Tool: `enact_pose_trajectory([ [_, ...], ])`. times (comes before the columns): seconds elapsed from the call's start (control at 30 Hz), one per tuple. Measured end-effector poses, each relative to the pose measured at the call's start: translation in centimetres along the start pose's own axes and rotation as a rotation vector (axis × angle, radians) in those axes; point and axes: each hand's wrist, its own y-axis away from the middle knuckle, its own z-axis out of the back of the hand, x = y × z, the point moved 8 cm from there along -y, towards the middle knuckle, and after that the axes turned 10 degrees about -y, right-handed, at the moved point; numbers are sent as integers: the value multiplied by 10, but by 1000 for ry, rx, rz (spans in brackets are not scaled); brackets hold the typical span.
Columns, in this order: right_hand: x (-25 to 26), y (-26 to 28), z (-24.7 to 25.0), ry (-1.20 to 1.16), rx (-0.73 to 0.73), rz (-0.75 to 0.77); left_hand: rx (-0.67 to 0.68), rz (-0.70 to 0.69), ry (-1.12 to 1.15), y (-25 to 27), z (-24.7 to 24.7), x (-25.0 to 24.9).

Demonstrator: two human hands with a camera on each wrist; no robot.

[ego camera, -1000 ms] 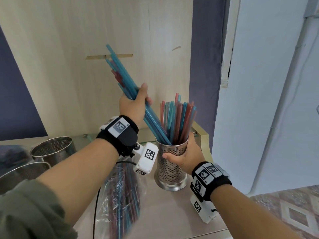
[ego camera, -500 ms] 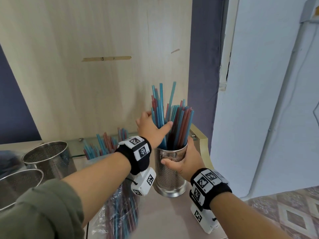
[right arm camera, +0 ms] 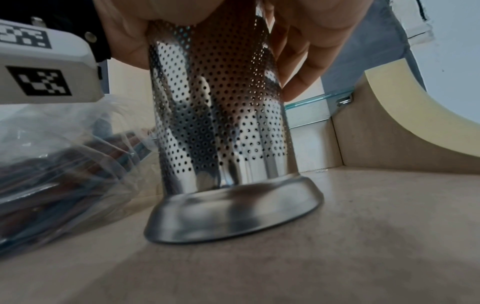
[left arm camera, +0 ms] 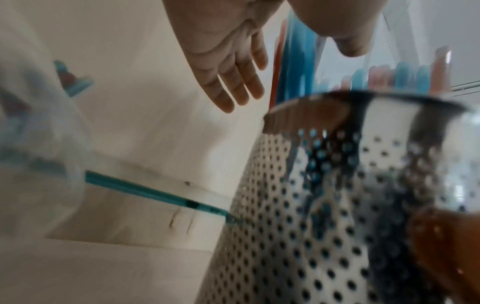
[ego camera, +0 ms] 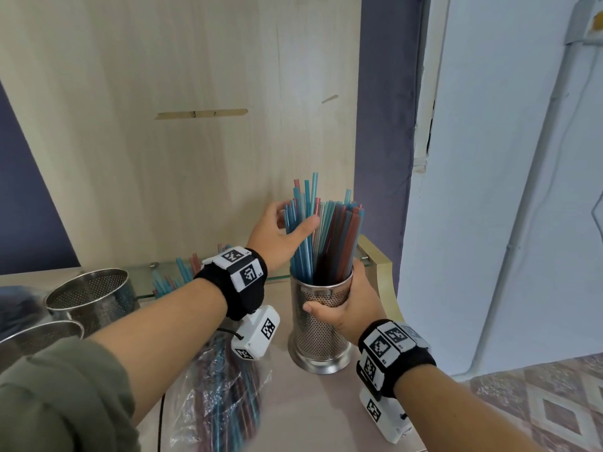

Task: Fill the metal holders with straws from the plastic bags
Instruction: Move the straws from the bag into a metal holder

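Head view shows my right hand (ego camera: 350, 306) gripping one packed holder (ego camera: 321, 324), left hand (ego camera: 277, 234) released beside its straws (ego camera: 326, 233), while two holders (ego camera: 89, 296) at left and the bag (ego camera: 222, 396) await.

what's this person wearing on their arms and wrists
Each wrist has a black band carrying white blocks printed with black square markers, with a white camera box hanging beneath: left wrist band, right wrist band. A thin black cable runs under the left forearm. The left arm has an olive-green sleeve; the right forearm is bare.
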Motion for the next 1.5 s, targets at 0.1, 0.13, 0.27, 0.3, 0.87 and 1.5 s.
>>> enact_pose_trajectory([
  [0.1,-1,-1,0,11,3,-12,-11,19,-38,6,24,-7],
  [0.13,-1,-1,0,15,3,-13,-40,35,-42,8,35,-6],
  [0.27,-1,-1,-1,39,4,-16,-176,162,-132,21,85,22],
  [0.3,-1,-1,-1,44,3,-17,-192,201,-186,27,95,32],
  [0.87,5,5,2,147,-18,-101,-175,715,-262,131,73,132],
  [1.5,7,5,3,175,-35,-118,-212,344,-496,83,95,108],
])
